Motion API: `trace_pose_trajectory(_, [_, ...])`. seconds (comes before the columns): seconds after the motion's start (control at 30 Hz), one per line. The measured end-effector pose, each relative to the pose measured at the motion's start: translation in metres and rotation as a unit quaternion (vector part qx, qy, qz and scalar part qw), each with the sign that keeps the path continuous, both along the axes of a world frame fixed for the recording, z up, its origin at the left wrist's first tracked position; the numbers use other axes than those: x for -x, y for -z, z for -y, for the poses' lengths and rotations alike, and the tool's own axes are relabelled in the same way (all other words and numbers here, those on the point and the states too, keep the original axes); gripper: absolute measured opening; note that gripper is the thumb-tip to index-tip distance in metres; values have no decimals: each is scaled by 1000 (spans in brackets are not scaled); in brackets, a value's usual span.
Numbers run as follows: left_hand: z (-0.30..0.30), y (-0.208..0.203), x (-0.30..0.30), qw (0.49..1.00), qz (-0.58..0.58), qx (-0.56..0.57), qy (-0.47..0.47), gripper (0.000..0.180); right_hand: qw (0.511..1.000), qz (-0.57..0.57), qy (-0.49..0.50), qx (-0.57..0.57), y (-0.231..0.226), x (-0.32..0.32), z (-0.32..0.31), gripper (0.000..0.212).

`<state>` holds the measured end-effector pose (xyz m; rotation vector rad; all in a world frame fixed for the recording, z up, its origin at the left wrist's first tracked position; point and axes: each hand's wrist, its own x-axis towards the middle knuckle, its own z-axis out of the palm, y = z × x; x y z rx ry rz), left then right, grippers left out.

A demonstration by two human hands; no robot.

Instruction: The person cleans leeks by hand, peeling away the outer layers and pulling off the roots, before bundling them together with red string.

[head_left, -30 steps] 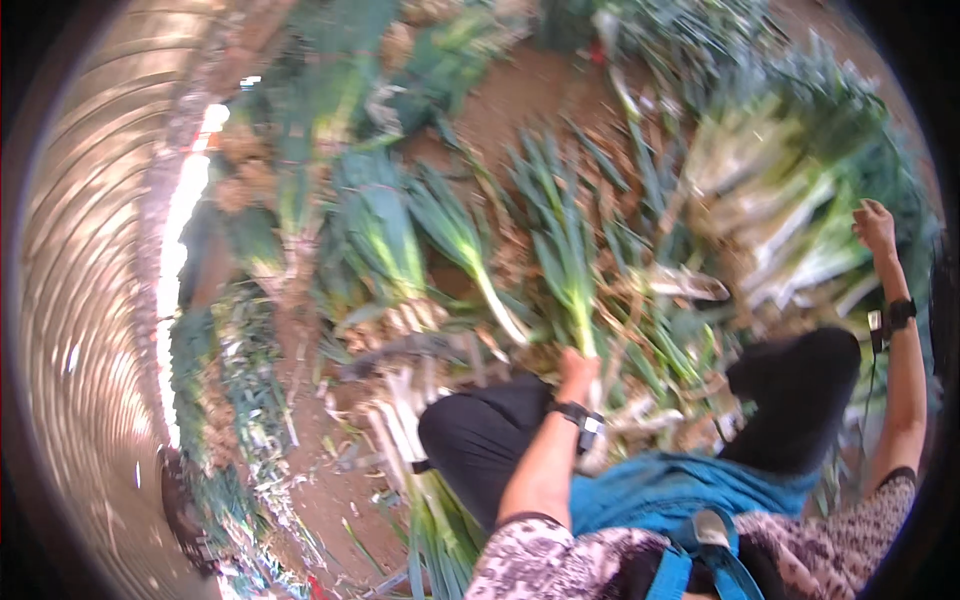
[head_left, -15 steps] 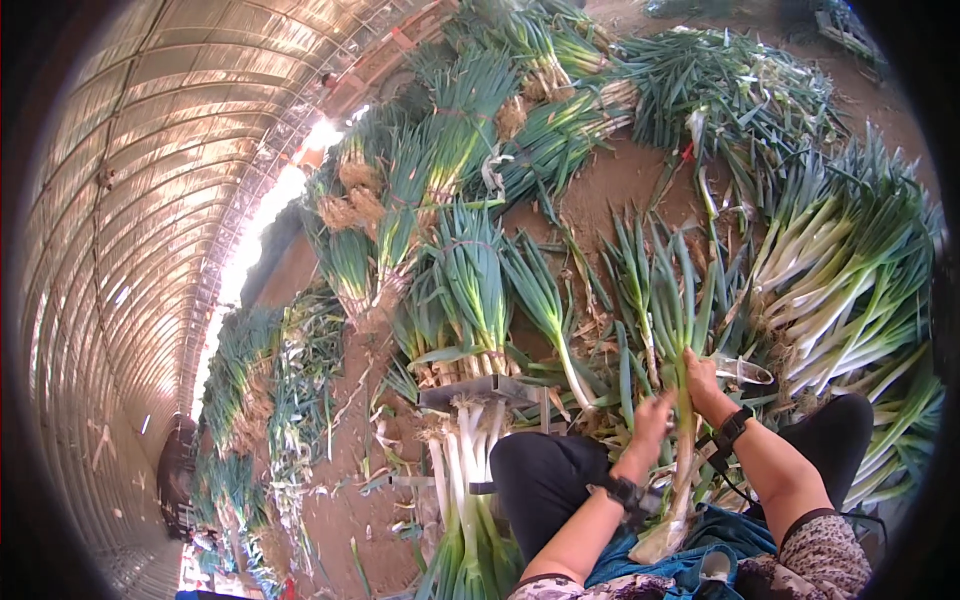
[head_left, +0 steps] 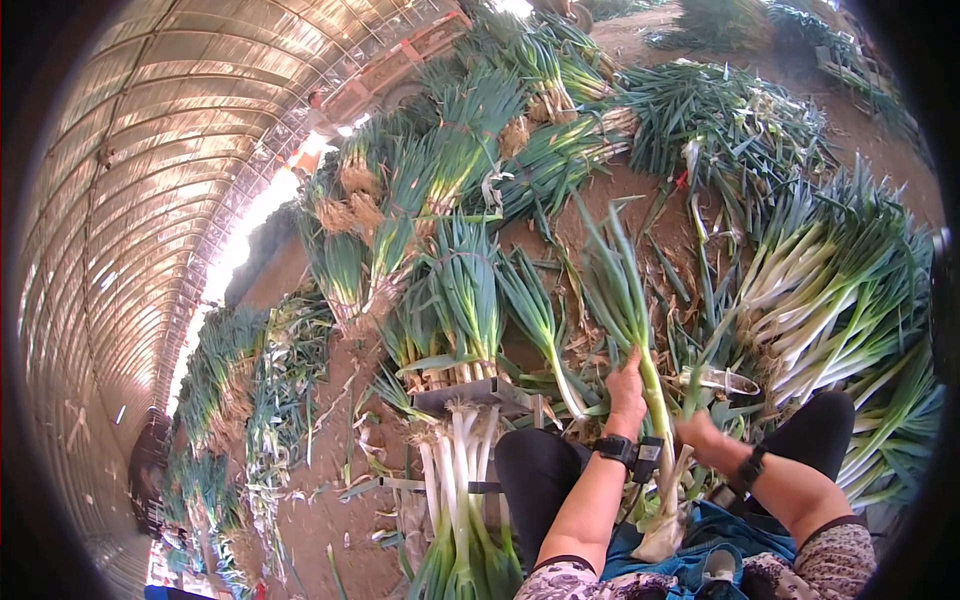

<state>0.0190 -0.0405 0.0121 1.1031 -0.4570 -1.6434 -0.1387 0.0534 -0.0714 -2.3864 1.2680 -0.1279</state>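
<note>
Above the person's lap, between the left knee (head_left: pixel 537 468) and the right knee (head_left: pixel 822 432), a leek (head_left: pixel 652 392) stands slightly tilted, leaves pointing away and pale root end down by the blue cloth (head_left: pixel 712 530). The left hand (head_left: pixel 626 393) is closed round its stem just below the leaves. The right hand (head_left: pixel 700 433) is half curled just beside the stem, near a loose green leaf (head_left: pixel 708 365) (it is blurred, so I cannot tell whether it pinches that leaf). The metal rack (head_left: pixel 478 396) stands near the left knee, its edge close to the left forearm's side; a heap of leeks (head_left: pixel 835 285) bounds the right. Bare soil (head_left: pixel 335 515) gives room left of the rack, while leafy scraps crowd the ground beyond the hands.
</note>
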Motion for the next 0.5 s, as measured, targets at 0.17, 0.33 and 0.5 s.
trace_pose_trajectory(0.17, [-20,-26,23,995,-27,32,95,21,920,246,220,-213,-47,57,4,35])
trace_pose_trajectory(0.33, [-37,-39,60,988,-18,28,150,35,868,369,317,-105,-131,81,85,59])
trace_pose_trajectory(0.5, [-64,-41,90,965,35,-15,259,38,625,597,439,-245,-121,90,87,32])
